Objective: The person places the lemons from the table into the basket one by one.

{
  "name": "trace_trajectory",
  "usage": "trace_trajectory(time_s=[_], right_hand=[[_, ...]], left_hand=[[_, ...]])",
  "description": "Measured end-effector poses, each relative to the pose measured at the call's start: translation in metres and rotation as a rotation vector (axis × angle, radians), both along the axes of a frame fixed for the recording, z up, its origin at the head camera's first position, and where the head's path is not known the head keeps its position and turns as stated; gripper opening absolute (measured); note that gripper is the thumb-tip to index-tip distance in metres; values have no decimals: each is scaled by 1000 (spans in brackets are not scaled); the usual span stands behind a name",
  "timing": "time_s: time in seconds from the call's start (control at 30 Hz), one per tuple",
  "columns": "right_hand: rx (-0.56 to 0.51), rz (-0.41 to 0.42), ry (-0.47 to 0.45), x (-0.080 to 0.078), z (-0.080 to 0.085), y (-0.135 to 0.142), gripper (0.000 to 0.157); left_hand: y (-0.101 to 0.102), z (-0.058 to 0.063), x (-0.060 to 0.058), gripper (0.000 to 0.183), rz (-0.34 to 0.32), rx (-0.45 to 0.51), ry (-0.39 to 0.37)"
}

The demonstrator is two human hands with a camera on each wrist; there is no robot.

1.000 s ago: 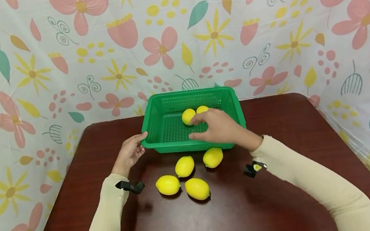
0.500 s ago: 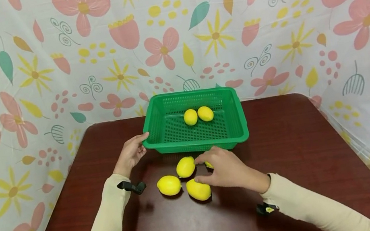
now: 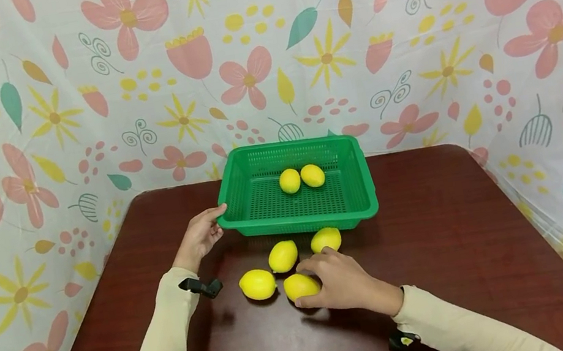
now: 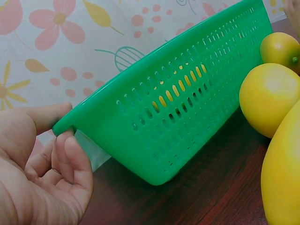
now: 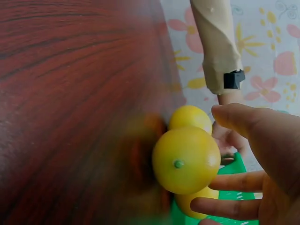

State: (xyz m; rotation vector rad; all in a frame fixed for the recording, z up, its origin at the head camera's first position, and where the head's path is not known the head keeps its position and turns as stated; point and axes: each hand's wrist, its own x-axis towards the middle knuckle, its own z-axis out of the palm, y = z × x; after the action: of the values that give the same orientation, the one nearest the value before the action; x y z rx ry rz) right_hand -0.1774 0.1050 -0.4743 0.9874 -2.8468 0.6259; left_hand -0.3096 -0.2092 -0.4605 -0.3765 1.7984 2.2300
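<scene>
In the head view my left hand (image 3: 200,237) pinches the front left corner of a green plastic basket (image 3: 289,224); the left wrist view shows the thumb over its rim (image 4: 93,96) and curled fingers below. My right hand (image 3: 346,279) is spread around the nearest lemon (image 3: 300,286) on the table, thumb on the near side and fingers on the far side. In the right wrist view the fingers (image 5: 234,208) are fairly straight beside that lemon (image 5: 186,159). Other lemons lie close by: one left (image 3: 257,284), one behind (image 3: 283,256), one by the basket (image 3: 326,240).
Two lemons, one left (image 3: 290,181) and one right (image 3: 312,176), sit inside the basket toward its back. The dark red-brown table (image 3: 437,236) ends at a flower-printed cloth (image 3: 399,75) behind. A black camera (image 3: 202,286) is strapped to the left wrist.
My right hand has come out from over the basket toward me, passed over the lemon by the basket, and lowered around the nearest lemon. The left hand has stayed on the rim.
</scene>
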Motion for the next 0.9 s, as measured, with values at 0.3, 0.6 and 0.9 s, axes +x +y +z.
trace_trajectory(time_s=[0.3, 0.6, 0.9], right_hand=[[32, -31, -21, 2, -8, -1, 52], [-23, -12, -13, 1, -15, -3, 46], [-50, -9, 1, 3, -5, -1, 44]], left_hand=[[-1, 0, 1, 24, -9, 0, 7], [-1, 1, 0, 21, 0, -4, 4], [-1, 0, 0, 17, -2, -3, 13]])
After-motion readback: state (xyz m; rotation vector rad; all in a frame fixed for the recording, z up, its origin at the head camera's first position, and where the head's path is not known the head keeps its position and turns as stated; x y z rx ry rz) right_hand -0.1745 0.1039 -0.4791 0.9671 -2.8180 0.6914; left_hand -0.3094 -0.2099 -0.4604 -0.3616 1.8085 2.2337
